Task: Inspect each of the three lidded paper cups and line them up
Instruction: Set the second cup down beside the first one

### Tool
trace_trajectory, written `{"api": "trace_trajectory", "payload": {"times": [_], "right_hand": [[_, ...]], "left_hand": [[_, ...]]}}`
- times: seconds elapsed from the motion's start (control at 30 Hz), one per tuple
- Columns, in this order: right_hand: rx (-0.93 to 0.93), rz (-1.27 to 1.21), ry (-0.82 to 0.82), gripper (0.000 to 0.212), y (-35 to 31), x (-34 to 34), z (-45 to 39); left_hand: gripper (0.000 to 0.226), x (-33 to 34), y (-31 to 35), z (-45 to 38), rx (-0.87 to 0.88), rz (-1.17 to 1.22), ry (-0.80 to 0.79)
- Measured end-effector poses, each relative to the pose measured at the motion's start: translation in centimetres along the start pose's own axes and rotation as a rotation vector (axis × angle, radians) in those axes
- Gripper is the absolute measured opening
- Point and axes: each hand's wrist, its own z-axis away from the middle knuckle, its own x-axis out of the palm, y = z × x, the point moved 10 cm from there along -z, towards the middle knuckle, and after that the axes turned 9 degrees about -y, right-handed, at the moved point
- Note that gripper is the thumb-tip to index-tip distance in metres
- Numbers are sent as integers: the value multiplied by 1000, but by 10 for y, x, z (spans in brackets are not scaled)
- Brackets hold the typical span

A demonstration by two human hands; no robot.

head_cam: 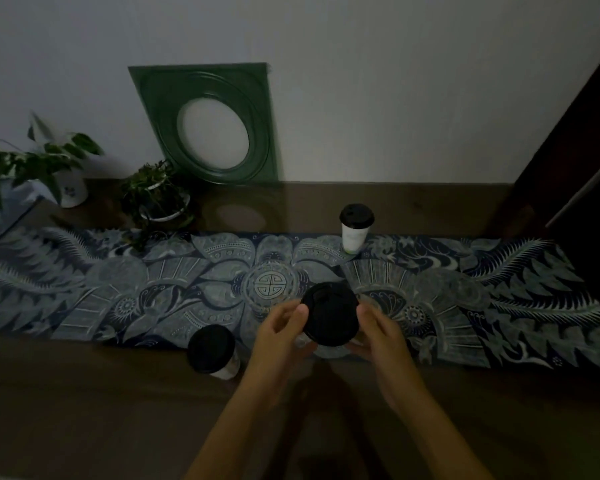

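black-lidded cup [329,317] between both hands, near table edge

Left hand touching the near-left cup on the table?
Apart. The head view shows dark tabletop between the left hand and the near-left cup; that hand holds the middle cup instead.

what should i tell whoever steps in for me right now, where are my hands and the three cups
Left hand and right hand grip the held cup from either side, above the patterned runner, lid on. Near cup stands left of the hands at the runner's front edge. Far cup stands upright at the runner's back edge. The cups form no line yet. Left: finish checking the held one, set it down, bring all three into a row. Which of the others were inspected cannot be told.
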Motion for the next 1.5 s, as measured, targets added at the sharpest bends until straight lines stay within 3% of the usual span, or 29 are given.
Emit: {"api": "trace_trajectory", "payload": {"times": [0.27,0.47,0.8,1.1,1.27,1.4,1.5], "right_hand": [[224,34,34,32,94,-8,-5],[305,53,0,33,127,-4,-6],[343,15,16,28,144,-7,-6],[318,88,15,38,145,-8,-4],[225,280,17,31,127,-15,-11],[60,512,96,46,90,-29,-16],[-125,816,164,56,39,-35,-16]], "left_hand": [[14,-34,-93,0,-222,153,100],[13,-51,-130,2,-300,213,155],[17,-52,-140,4,-305,193,123],[16,-59,-148,0,-318,154,141],[30,-68,-131,-4,-217,-80,108],[41,-67,-94,-8,-48,-260,96],[54,-59,-52,-18,152,-608,123]]}}
